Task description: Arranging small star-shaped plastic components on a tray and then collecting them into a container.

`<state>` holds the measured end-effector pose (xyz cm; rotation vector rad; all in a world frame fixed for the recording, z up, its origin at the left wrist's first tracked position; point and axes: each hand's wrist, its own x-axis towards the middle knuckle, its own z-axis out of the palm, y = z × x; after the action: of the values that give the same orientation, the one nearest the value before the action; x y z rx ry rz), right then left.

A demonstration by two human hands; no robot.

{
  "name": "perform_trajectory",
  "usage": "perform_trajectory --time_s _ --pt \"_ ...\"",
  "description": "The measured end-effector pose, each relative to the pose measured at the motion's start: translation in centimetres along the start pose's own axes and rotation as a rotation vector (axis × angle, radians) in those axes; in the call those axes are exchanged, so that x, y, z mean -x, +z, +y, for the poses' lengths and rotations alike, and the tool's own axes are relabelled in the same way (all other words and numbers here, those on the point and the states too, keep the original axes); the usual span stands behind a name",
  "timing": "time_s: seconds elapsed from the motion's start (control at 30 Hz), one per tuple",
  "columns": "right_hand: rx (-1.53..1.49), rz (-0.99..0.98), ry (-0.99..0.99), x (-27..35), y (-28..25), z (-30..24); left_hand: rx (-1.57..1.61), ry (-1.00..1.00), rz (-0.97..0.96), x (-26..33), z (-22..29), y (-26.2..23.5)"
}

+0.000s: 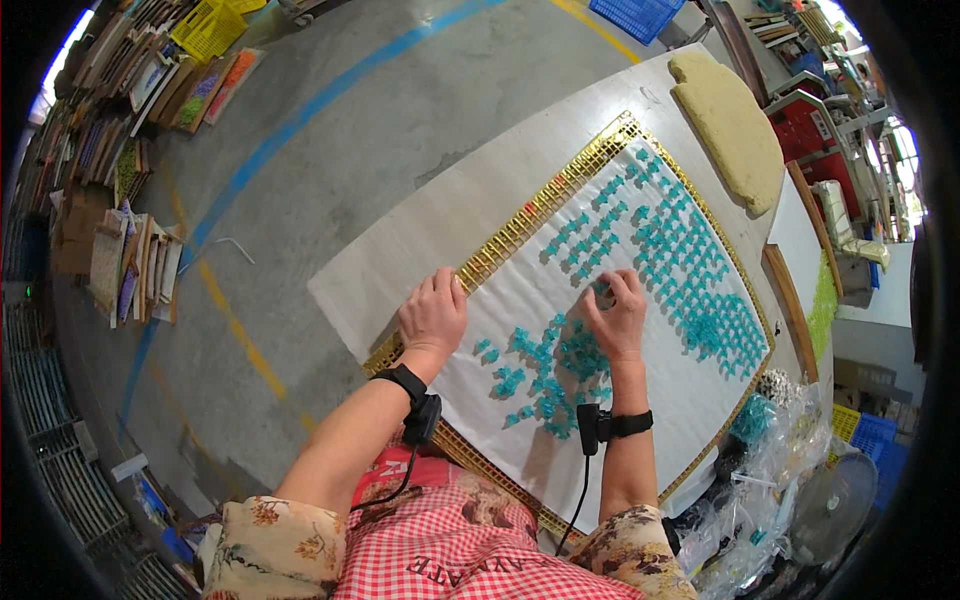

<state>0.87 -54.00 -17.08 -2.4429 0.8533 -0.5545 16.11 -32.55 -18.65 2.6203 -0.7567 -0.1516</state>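
Note:
A gold wire-mesh tray lined with a white sheet lies at a slant in front of me. Small teal pieces stand in rows over its far and right parts. Nearer to me, more teal pieces lie in a loose heap. My left hand is closed over the tray's left rim. Above the sheet, between the heap and the rows, my right hand has thumb and fingers curled into a pinch. Teal shows by its fingertips, but whether a piece is held there is unclear.
The tray rests on a pale table. A beige slab lies beyond it. Clear plastic bags crowd the near right, next to wooden strips. Stacked panels stand on the floor at left; a blue crate is at the back.

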Motion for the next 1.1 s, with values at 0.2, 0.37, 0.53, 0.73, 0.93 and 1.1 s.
perform_trajectory --time_s 0.2,0.37,0.53,0.73,0.93,1.1 --pt "-0.153 -0.149 -0.004 1.0 -1.4 -0.7 0.013 -0.004 -0.015 0.1 -0.3 0.1" --pt "-0.005 -0.01 0.031 -1.1 0.4 -1.5 -0.012 0.022 0.025 0.1 0.0 0.0" --pt "0.066 0.015 0.046 -1.5 1.7 -1.6 0.023 -0.017 -0.045 0.1 0.1 -0.4" --pt "-0.024 -0.245 0.103 -0.9 -1.0 -1.9 0.019 -0.015 -0.041 0.1 -0.1 0.0" --pt "-0.007 0.1 0.053 -4.1 0.6 -0.2 0.042 0.009 -0.02 0.1 -0.1 -0.1" --pt "-0.056 0.014 0.107 -3.7 1.0 0.6 0.037 -0.019 -0.042 0.0 0.0 -0.2"
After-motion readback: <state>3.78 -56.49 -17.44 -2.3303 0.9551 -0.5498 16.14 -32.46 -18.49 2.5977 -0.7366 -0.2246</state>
